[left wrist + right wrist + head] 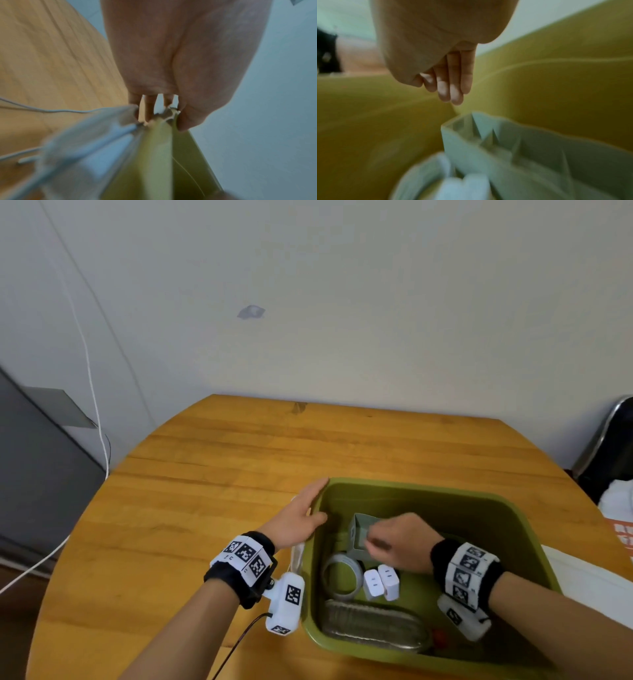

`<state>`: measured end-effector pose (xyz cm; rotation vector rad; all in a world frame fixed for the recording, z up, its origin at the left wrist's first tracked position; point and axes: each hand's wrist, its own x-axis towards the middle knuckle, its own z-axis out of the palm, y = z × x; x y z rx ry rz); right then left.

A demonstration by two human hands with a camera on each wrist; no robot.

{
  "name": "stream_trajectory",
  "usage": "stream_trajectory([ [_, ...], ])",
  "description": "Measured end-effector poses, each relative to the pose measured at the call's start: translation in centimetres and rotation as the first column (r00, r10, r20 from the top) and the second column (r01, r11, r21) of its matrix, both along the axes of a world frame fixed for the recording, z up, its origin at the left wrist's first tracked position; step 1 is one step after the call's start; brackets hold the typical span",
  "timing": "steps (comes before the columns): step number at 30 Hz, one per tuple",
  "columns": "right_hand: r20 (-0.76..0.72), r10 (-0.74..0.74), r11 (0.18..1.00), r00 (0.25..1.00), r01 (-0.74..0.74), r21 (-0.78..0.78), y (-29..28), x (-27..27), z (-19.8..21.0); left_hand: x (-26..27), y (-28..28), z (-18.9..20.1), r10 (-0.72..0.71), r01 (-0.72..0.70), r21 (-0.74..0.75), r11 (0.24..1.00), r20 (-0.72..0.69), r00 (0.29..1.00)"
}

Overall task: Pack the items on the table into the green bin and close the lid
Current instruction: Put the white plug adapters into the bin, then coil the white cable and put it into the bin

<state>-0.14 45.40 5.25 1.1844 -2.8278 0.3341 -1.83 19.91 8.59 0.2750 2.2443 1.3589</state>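
Left hand (301, 517) rests on the left wall of the green bin (507, 510), fingers straight along the outer side of the rim and thumb lying over the rim toward the inside. The left wrist view confirms this: fingers (149, 106) extended down the outside, thumb on the inner face of the green wall (154, 155); it also shows a pale translucent item (82, 142) lying against the bin's outer side, blurred, of which the head view gives only a sliver.

Right hand (399, 544) is inside the bin, over a grey-green open box (359, 530). From the head view contact with the box cannot be judged. The right wrist view settles it: fingers (452, 86) straight and together, holding nothing, their tips just above the box corner (471, 129) and apart from it.

Bin stands on the wooden table (239, 460) at its near right part, with no lid on it. Contents seen from the head view only: a white ring of coiled material (342, 577) by the left wall, two white chargers (382, 582) side by side just right of it, a clear ribbed plastic piece (373, 626) along the near wall, and a small red object (439, 637) beside its right end. The box stands toward the far side of these.

A white cable (92, 392) hangs down the wall left of the table.
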Motion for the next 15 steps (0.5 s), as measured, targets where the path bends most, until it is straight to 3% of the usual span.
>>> stream_trajectory([
  [2, 0.015, -0.103, 0.993, 0.995, 0.103, -0.055, -1.0, -1.7, 2.8, 0.6, -1.8, -0.1, 0.070, -0.075, 0.106, 0.991, 0.050, 0.996],
  [5, 0.030, -0.188, 0.953, 0.982, 0.189, -0.238, -3.4, -3.8, 7.1, 1.5, -5.0, -0.8, 0.232, -0.242, 0.130, 0.961, 0.091, 0.969],
  [9, 0.055, -0.105, 0.957, 0.993, 0.116, -0.264, -9.9, -6.4, 10.3, 2.5, -10.2, -2.9, 0.431, -0.452, 0.129, 0.883, 0.160, 0.888],
  [12, 0.332, -0.034, 0.999, 0.943, 0.027, 0.026, -16.5, -7.8, 10.4, 3.2, -13.7, -5.1, 0.522, -0.530, 0.016, 0.848, 0.153, 0.839],
  [15, 0.560, -0.111, 0.892, 0.821, -0.166, 0.421, -22.9, -9.1, 8.4, 4.0, -16.4, -7.3, 0.548, -0.538, -0.103, 0.836, 0.183, 0.816],
])
